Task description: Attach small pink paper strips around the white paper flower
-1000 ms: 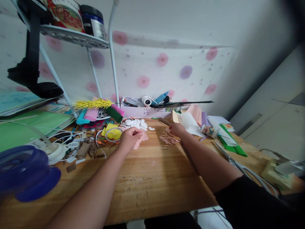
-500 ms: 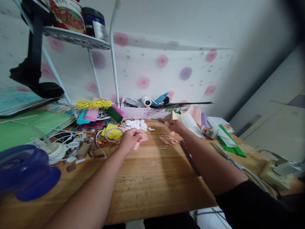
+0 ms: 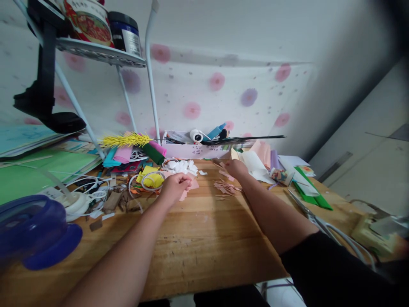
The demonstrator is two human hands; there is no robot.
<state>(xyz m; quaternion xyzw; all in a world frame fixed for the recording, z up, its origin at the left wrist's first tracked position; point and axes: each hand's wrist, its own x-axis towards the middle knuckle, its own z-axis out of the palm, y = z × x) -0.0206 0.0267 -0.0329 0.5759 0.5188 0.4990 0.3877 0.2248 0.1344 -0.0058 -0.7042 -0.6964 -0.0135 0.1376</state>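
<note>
My left hand point(image 3: 177, 186) is closed in a pinch over pink paper pieces point(image 3: 183, 195) at the middle of the wooden table point(image 3: 198, 238). Whatever sits between its fingertips is too small to make out. Farther right, my right hand point(image 3: 237, 169) is also closed, palm down, fingertips low beside some pink paper strips point(image 3: 226, 175). Its fingers hide what they may hold. Just in front of that hand lies a loose pile of narrow pink paper strips point(image 3: 226, 187). White paper petals point(image 3: 181, 166) are heaped behind my left hand.
On the left are a blue tape dispenser point(image 3: 38, 230), tangled white cord, scraps and a glue gun-like white item point(image 3: 75, 204). A white rack point(image 3: 150, 64) stands behind. Scissors point(image 3: 303, 204) and green paper point(image 3: 315, 194) lie right. A bin of tools point(image 3: 198, 150) is at the back.
My right forearm has swung left and now covers the dark phone. The pink strip that hung at my right fingers now lies just below them. My left hand has barely moved.
</note>
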